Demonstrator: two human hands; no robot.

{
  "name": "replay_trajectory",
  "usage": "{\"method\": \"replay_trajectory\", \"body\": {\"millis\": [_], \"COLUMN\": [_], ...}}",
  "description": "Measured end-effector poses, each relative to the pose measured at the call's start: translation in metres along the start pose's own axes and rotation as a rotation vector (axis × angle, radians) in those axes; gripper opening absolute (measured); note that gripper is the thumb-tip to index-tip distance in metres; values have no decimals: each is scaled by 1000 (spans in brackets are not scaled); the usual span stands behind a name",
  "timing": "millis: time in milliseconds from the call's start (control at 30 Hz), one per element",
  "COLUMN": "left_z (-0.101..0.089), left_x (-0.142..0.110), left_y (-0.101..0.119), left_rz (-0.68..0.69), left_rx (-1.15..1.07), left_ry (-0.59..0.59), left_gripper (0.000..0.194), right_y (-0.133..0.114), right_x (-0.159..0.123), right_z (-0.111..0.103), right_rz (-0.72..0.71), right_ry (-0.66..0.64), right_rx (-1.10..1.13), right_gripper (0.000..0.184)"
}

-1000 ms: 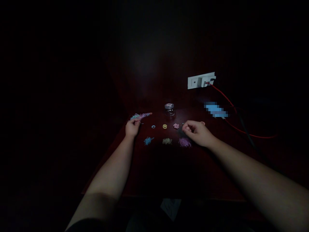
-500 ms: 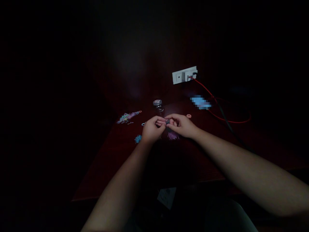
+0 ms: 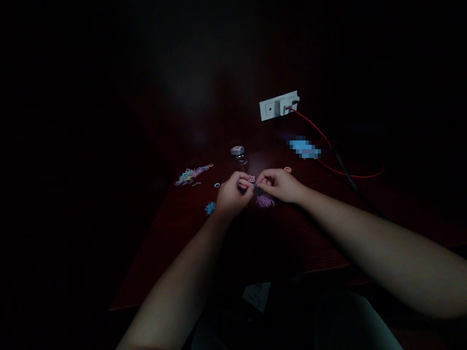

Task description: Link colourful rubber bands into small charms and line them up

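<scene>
My left hand point(image 3: 233, 195) and my right hand point(image 3: 280, 185) meet over the table, fingertips almost touching. Both are closed in a pinch on a small bluish elastic band point(image 3: 255, 185), whose exact shape is too small and dark to make out. Just behind the fingers lie some pink elastic bands point(image 3: 252, 179). A purple pile of bands point(image 3: 265, 201) is below my right hand. Left of my left hand are a blue pile of bands point(image 3: 210, 208) and a single light-blue band point(image 3: 217, 185). Orange bands point(image 3: 287, 169) lie beyond my right hand.
A mixed pile of coloured bands point(image 3: 191, 175) lies at the table's left. Behind my hands stands a clear lidded jar point(image 3: 238, 154). A wall socket point(image 3: 270, 110) with a plug feeds a red cable point(image 3: 310, 118). At right lies a blurred-out blue object point(image 3: 304, 147).
My left hand came from the mixed pile to the middle, and my right hand moved in to meet it. Both now pinch the small band together. The view shifted too.
</scene>
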State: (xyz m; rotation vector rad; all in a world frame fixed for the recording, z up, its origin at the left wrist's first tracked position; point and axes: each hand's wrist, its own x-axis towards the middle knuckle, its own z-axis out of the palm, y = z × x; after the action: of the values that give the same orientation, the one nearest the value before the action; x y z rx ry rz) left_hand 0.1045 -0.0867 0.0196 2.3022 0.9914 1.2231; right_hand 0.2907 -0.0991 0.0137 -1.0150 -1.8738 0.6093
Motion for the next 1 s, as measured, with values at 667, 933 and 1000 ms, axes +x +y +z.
{"method": "replay_trajectory", "body": {"millis": [667, 933, 1000], "left_z": [10, 5, 5], "left_x": [-2, -1, -2], "left_y": [-10, -3, -3], "left_rz": [17, 15, 22], "left_rx": [-100, -87, -95], "left_ry": [8, 37, 42], "left_gripper": [21, 19, 19], "right_y": [-3, -4, -4], "right_x": [-1, -1, -2], "right_z": [1, 0, 0], "right_rz": [3, 17, 22], "right_ry": [7, 10, 1], "right_rx": [72, 61, 55], "right_gripper": [19, 19, 18]}}
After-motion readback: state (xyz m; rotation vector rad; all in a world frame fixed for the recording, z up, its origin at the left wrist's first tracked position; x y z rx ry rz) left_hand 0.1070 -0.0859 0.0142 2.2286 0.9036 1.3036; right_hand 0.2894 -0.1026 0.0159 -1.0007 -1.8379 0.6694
